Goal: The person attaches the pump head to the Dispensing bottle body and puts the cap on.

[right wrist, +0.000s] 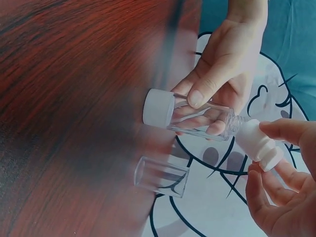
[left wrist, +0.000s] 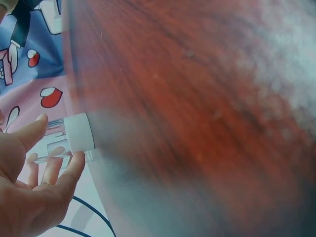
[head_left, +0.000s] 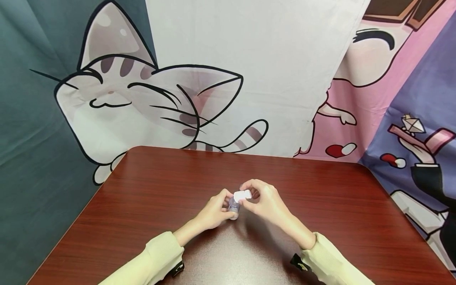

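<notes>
My left hand (head_left: 215, 209) grips a small clear bottle (right wrist: 202, 118) with a white base (right wrist: 157, 107) and a threaded neck. Thumb and fingers lie on opposite sides of its body. A white pump-like top (right wrist: 254, 140) is pinched by my right hand (head_left: 268, 200). It sits at the bottle's mouth, tilted against the neck; whether the threads engage, I cannot tell. In the left wrist view, the left hand (left wrist: 42, 190) holds the bottle just above its white base. A clear cap (right wrist: 162, 177) stands near the bottle in the right wrist view.
A reddish-brown wooden table (head_left: 149, 190) lies under both hands, with a bright reflection near its front. Behind it hang cloths printed with a cartoon cat (head_left: 117, 91) and other figures. Cuffs of light sleeves (head_left: 165, 245) show at both wrists.
</notes>
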A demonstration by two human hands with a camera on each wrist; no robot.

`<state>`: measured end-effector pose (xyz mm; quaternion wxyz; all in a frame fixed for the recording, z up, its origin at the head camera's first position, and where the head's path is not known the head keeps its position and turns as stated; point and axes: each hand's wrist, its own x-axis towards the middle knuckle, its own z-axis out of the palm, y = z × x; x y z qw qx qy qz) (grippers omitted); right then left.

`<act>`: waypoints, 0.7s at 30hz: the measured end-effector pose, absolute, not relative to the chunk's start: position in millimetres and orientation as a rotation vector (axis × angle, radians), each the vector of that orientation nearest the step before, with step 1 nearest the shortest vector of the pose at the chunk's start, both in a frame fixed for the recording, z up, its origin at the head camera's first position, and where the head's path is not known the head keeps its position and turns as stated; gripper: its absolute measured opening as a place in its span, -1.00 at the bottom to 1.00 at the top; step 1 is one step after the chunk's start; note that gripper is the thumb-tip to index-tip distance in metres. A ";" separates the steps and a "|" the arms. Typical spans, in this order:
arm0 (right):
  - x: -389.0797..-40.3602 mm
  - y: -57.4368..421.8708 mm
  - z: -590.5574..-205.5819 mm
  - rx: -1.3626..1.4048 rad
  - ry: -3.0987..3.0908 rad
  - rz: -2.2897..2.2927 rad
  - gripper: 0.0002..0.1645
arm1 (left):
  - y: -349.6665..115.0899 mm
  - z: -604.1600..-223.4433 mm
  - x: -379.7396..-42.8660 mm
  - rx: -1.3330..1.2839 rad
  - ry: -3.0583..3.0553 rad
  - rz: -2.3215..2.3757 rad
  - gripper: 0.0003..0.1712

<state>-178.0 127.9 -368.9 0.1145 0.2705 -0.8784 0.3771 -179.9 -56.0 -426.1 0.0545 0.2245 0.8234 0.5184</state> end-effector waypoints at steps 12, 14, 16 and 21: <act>-179.5 126.6 -372.5 0.818 -2.542 1.167 -0.65 | -55.8 -427.2 -179.7 0.690 2.499 1.591 -0.58; -179.8 126.1 -372.6 0.818 -2.541 1.183 -0.65 | -55.9 -427.4 -180.0 0.693 2.493 1.600 -0.59; -180.2 125.8 -373.0 0.819 -2.540 1.201 -0.64 | -56.1 -427.5 -180.1 0.697 2.489 1.606 -0.59; -180.4 125.2 -374.1 0.811 -2.535 1.256 -0.59 | -56.6 -427.3 -180.1 0.700 2.486 1.610 -0.59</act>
